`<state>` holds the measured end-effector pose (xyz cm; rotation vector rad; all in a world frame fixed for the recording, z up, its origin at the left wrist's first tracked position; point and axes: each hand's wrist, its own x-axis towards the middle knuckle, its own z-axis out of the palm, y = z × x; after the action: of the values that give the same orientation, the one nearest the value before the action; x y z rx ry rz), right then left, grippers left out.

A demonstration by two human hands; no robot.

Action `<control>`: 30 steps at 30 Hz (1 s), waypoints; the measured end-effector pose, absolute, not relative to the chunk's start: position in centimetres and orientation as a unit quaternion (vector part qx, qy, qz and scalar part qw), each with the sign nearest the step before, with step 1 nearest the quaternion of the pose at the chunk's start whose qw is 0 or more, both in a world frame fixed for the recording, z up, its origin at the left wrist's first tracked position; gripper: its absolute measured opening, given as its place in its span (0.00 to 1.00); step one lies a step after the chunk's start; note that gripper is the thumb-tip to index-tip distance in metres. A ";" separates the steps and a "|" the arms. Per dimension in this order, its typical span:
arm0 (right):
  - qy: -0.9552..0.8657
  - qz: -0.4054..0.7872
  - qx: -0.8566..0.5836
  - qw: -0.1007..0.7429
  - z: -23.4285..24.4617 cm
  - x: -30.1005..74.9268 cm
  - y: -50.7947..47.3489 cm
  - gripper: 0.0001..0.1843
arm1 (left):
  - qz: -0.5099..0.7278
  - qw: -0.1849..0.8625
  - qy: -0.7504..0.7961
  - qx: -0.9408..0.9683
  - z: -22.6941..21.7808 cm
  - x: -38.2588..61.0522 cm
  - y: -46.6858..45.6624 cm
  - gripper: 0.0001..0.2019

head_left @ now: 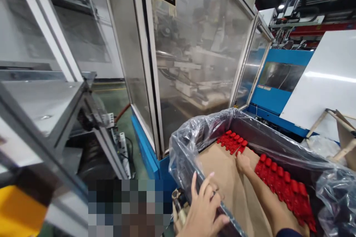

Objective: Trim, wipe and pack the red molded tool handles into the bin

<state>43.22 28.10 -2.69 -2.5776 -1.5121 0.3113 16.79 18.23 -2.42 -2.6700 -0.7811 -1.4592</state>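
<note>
A row of red plastic parts lies along the far side of a dark bin lined with clear plastic film. A second group of red parts sits at its back corner. Brown cardboard sheet lies inside, under and beside the parts. Between the two groups, my right hand reaches in with its fingers closed on one red part at the end of the back group; the fingertips are partly hidden. Over the near rim, my left hand rests with fingers spread, holding nothing.
Behind the bin stands a machine enclosure with clear panels and a blue base. A metal-framed table is at the left. On the right, a white panel leans near a wooden frame. Part of the lower view is pixelated.
</note>
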 end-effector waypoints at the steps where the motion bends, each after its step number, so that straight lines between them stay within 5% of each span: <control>1: -0.497 0.111 -0.857 0.078 -2.1 43.6 27.8 0.18 | -0.454 -0.004 -0.250 -0.855 -2.4 16.8 18.2 0.34; 7: -0.502 0.168 -0.824 0.200 8.0 48.7 24.1 0.17 | -0.390 -0.098 -0.243 -0.883 0.3 15.4 17.9 0.27; 11: -0.559 0.254 -0.737 0.283 16.3 49.2 19.8 0.33 | -0.388 -0.282 -0.281 -0.831 5.3 14.1 17.7 0.19; 16: -0.644 0.343 -0.612 0.303 21.1 39.5 14.4 0.35 | -0.494 -0.531 -0.245 -0.643 9.3 13.5 15.7 0.30; 21: -0.743 0.385 -0.487 0.250 21.4 25.9 10.2 0.36 | -0.393 -0.775 -0.108 -0.482 8.4 9.5 10.5 0.37; 26: -0.717 0.294 -0.480 0.411 18.4 17.9 6.1 0.30 | -0.478 -0.771 -0.122 -0.404 7.1 -1.1 5.2 0.33; 30: -0.718 0.197 -0.480 0.465 10.7 10.2 1.8 0.22 | -0.536 -0.732 -0.154 -0.391 7.4 -9.6 2.1 0.32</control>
<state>10.21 1.79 10.67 -1.1792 -1.7629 0.4839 -9.61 2.08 7.40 -2.7461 -1.0819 -3.7644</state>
